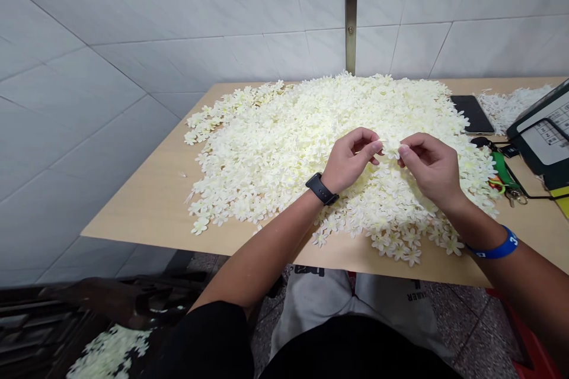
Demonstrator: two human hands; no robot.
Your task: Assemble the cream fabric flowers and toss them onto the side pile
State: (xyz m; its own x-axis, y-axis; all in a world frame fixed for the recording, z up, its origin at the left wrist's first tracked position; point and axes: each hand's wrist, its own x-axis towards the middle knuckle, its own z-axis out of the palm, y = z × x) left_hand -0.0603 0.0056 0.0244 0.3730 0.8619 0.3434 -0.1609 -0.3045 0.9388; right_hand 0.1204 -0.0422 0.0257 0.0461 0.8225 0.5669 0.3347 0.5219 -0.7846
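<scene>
1. I count two hands.
2. I see one smartphone, one wristwatch and one blue wristband.
3. White fabric blossoms: hundreds at least, I'd say, though they're too small and heaped for me to count.

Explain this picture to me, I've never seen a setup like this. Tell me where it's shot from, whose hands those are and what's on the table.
There is no machine here, just a person working with bare hands. The picture comes from a camera worn on that person's head, looking forward and down, so you see roughly what they see. The left hand wears a black watch, and the right hand wears a blue wristband. Their fingertips pinch close together above a big heap of small cream-white artificial flowers, which covers much of a pale wooden table. Whether they hold a flower is too small to tell. Farther along the table lie a black smartphone and a smaller flower pile.
</scene>
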